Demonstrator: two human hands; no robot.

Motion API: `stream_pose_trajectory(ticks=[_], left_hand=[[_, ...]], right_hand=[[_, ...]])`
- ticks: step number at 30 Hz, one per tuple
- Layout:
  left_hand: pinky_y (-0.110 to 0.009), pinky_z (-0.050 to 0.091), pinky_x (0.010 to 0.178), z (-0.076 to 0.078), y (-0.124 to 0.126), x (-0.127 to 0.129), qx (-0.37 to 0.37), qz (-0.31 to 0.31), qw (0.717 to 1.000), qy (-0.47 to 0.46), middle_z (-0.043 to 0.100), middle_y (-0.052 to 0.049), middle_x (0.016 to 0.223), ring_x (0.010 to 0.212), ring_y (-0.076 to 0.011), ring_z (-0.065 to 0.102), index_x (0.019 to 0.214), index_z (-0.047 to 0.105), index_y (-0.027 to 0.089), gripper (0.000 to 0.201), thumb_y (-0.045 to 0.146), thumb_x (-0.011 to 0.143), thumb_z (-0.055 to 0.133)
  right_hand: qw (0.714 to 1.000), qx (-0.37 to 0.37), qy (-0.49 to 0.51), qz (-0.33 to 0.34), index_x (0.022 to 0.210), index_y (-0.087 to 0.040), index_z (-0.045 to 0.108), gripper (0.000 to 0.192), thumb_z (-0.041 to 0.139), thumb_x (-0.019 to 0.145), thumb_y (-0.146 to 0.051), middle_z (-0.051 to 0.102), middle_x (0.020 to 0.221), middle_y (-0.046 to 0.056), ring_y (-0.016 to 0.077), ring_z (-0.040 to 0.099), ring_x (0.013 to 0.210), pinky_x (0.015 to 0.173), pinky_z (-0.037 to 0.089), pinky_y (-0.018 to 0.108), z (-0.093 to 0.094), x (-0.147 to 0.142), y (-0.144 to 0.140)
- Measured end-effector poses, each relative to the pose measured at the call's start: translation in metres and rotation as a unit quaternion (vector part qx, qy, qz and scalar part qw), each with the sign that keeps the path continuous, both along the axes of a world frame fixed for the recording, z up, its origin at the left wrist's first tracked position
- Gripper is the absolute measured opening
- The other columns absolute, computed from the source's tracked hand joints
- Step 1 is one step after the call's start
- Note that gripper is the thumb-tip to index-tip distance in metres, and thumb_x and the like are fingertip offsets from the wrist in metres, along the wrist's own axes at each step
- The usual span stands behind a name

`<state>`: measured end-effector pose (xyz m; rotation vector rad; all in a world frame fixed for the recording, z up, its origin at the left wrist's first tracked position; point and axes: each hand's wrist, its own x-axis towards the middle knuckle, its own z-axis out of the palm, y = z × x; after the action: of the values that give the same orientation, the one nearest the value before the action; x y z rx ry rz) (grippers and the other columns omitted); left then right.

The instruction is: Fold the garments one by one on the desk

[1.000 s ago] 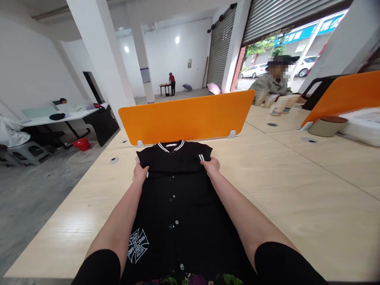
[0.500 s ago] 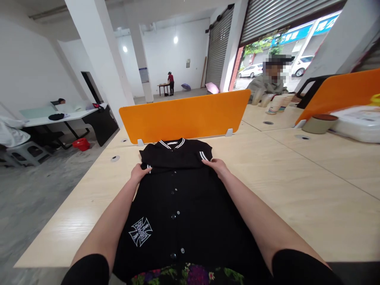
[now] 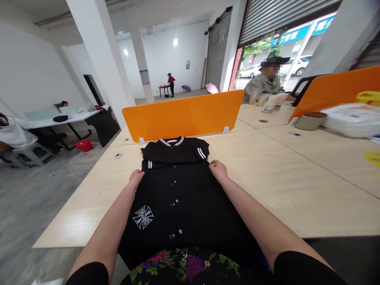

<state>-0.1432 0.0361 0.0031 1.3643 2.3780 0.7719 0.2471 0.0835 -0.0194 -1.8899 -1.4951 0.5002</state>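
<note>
A black button-front garment [image 3: 178, 190] with white-striped collar and sleeve cuffs and a white cross emblem lies flat on the light wooden table [image 3: 297, 190], its collar near the orange divider [image 3: 184, 114]. My left hand [image 3: 135, 178] rests on the garment's left edge just below the folded-in sleeve. Across from it, my right hand [image 3: 219, 171] presses the right edge at the same height. Both hands lie flat on the cloth with fingers slightly curled. The hem hangs over the table's front edge toward my floral-print clothing.
A seated person [image 3: 263, 85] handles stacked cups [image 3: 271, 103] at the far table. A second orange divider [image 3: 335, 89], a round container [image 3: 310, 120] and white bags [image 3: 350, 120] stand at right. Another person [image 3: 171, 84] stands far back. Desks and stools are at left.
Both hands slid back along the garment's edges toward me, away from the sleeves. The view pulled back, showing more of the hem over the table edge.
</note>
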Motion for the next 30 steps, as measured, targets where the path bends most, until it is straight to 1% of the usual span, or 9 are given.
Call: stream_pose_trajectory(ticks=[2, 3, 7, 10, 13, 16, 19, 23, 30], left_hand=[[-0.027, 0.039, 0.059, -0.002, -0.006, 0.002, 0.008, 0.009, 1.000, 0.010, 0.066, -0.003, 0.070, 0.069, -0.0210, 0.063, 0.075, 0.058, 0.020, 0.018, 0.035, 0.082, 0.053], [-0.027, 0.039, 0.060, -0.002, -0.010, 0.003, 0.013, 0.012, 1.000, 0.017, 0.066, -0.004, 0.073, 0.072, -0.0212, 0.063, 0.077, 0.058, 0.021, 0.017, 0.034, 0.084, 0.051], [-0.028, 0.039, 0.065, -0.002, -0.022, 0.010, 0.040, 0.013, 0.998, 0.042, 0.068, -0.005, 0.086, 0.085, -0.0226, 0.063, 0.086, 0.057, 0.023, 0.020, 0.036, 0.090, 0.043], [-0.028, 0.040, 0.067, 0.000, -0.026, 0.013, 0.052, 0.013, 0.997, 0.047, 0.068, -0.006, 0.088, 0.086, -0.0227, 0.064, 0.089, 0.056, 0.023, 0.025, 0.042, 0.092, 0.040], [-0.028, 0.041, 0.067, 0.002, -0.027, 0.013, 0.053, 0.006, 0.997, 0.049, 0.069, -0.005, 0.087, 0.085, -0.0225, 0.064, 0.089, 0.056, 0.023, 0.028, 0.047, 0.090, 0.043], [-0.028, 0.040, 0.066, 0.002, -0.026, 0.013, 0.047, -0.006, 0.997, 0.058, 0.069, -0.004, 0.085, 0.084, -0.0227, 0.064, 0.084, 0.057, 0.023, 0.025, 0.046, 0.088, 0.048], [-0.028, 0.039, 0.066, 0.000, -0.024, 0.011, 0.041, -0.007, 0.997, 0.068, 0.067, -0.004, 0.079, 0.082, -0.0230, 0.064, 0.080, 0.057, 0.024, 0.023, 0.042, 0.089, 0.046], [-0.028, 0.038, 0.065, -0.003, -0.022, 0.008, 0.039, 0.003, 0.997, 0.071, 0.065, -0.004, 0.078, 0.081, -0.0225, 0.062, 0.080, 0.054, 0.024, 0.023, 0.041, 0.091, 0.043], [-0.027, 0.036, 0.064, -0.004, -0.020, 0.008, 0.043, 0.005, 0.997, 0.063, 0.064, -0.003, 0.077, 0.080, -0.0218, 0.061, 0.078, 0.051, 0.024, 0.022, 0.040, 0.091, 0.043]], right_hand=[[1.000, 0.017, 0.013, 0.008, 0.109, -0.017, 0.062, 0.031, 0.053, 0.081, -0.026, 0.068, 0.083, 0.003, 0.0178, 0.063, 0.079, 0.071, 0.044, 0.025, -0.003, 0.003, -0.006], [0.999, 0.032, 0.016, 0.022, 0.110, -0.018, 0.061, 0.032, 0.055, 0.081, -0.029, 0.069, 0.087, 0.002, 0.0175, 0.063, 0.081, 0.073, 0.045, 0.025, -0.004, 0.003, -0.009], [0.992, 0.083, -0.045, 0.086, 0.096, -0.021, 0.064, 0.019, 0.058, 0.081, -0.031, 0.068, 0.102, 0.001, 0.0174, 0.061, 0.094, 0.084, 0.044, 0.026, -0.007, -0.003, -0.016], [0.990, 0.069, -0.095, 0.077, 0.096, -0.021, 0.065, 0.017, 0.054, 0.084, -0.025, 0.068, 0.104, 0.002, 0.0172, 0.061, 0.097, 0.086, 0.042, 0.025, -0.006, -0.008, -0.015], [0.990, 0.055, -0.114, 0.062, 0.099, -0.020, 0.065, 0.019, 0.054, 0.085, -0.024, 0.067, 0.105, 0.005, 0.0184, 0.061, 0.097, 0.084, 0.042, 0.026, -0.004, -0.011, -0.014], [0.988, 0.042, -0.138, 0.061, 0.098, -0.019, 0.066, 0.018, 0.054, 0.086, -0.025, 0.067, 0.104, 0.006, 0.0189, 0.061, 0.094, 0.077, 0.042, 0.025, -0.002, -0.013, -0.014], [0.984, 0.031, -0.164, 0.069, 0.094, -0.018, 0.066, 0.016, 0.051, 0.088, -0.022, 0.065, 0.100, 0.007, 0.0190, 0.061, 0.089, 0.072, 0.040, 0.026, 0.001, -0.016, -0.015], [0.978, 0.021, -0.192, 0.074, 0.096, -0.017, 0.064, 0.021, 0.043, 0.092, -0.019, 0.063, 0.100, 0.010, 0.0199, 0.061, 0.083, 0.066, 0.037, 0.028, 0.002, -0.017, -0.017], [0.978, 0.023, -0.196, 0.067, 0.096, -0.016, 0.059, 0.020, 0.038, 0.094, -0.019, 0.060, 0.100, 0.010, 0.0194, 0.059, 0.082, 0.065, 0.035, 0.029, 0.002, -0.014, -0.017]])
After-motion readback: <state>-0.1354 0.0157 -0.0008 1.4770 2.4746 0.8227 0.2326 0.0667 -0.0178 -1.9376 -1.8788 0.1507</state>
